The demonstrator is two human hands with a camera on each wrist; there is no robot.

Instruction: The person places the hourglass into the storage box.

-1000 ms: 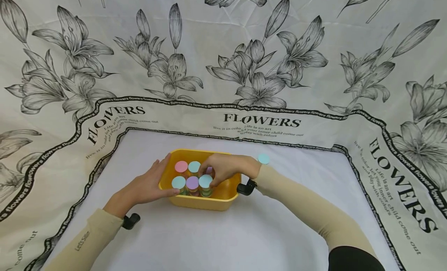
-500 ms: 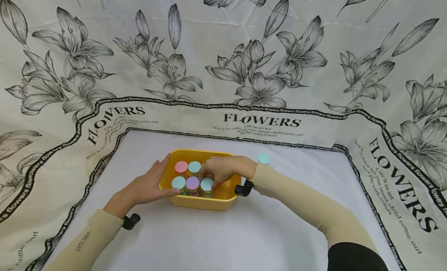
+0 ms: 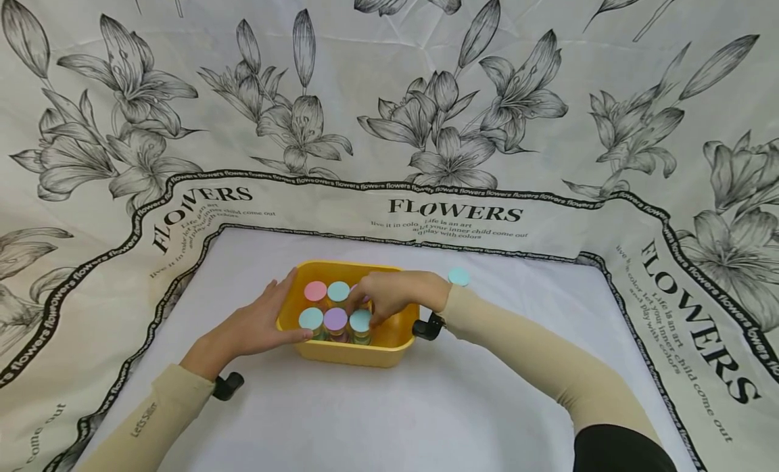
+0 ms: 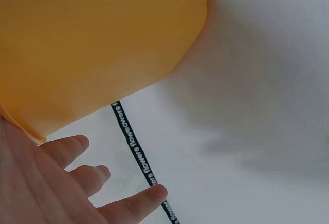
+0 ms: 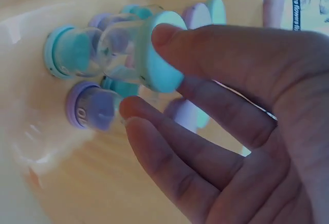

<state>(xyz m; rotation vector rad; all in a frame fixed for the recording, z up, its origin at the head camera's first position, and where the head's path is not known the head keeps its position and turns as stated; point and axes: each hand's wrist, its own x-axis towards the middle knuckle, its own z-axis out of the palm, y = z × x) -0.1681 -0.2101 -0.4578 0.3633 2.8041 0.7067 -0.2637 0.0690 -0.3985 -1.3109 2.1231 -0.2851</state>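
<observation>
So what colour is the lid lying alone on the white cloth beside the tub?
Light turquoise lid, clearest in the head view.

I see open white bench (image 3: 377,418) in front of the yellow bin (image 3: 347,354), free for passage. Inside the bin, capped jars (image 3: 335,319) fill the left and middle; only its right end stays open. My left hand (image 3: 255,326) blocks the bin's left wall, my right hand (image 3: 395,293) covers the back row. A loose teal lid (image 3: 459,276) lies right of the bin.
</observation>
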